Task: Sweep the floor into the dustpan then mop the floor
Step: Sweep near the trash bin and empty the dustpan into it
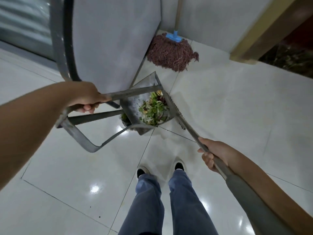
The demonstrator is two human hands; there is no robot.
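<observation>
My left hand [86, 97] grips the metal handle frame of a grey dustpan [133, 106] that stands on the white tiled floor ahead of my feet. Inside the pan lies a heap of green, white and reddish scraps [155, 109]. My right hand [214, 154] holds the long grey broom handle [191, 131], which runs up and left to the broom head at the pan's right edge. A reddish-brown string mop [171, 51] with a blue clamp and pale stick leans in the wall corner behind the pan.
A pale grey wall panel [115, 36] stands right behind the dustpan. A tan-framed doorway [264, 28] with dark patterned flooring is at the upper right. Glossy white tiles [237, 102] spread all around, with a few dark specks at the lower left [100, 216].
</observation>
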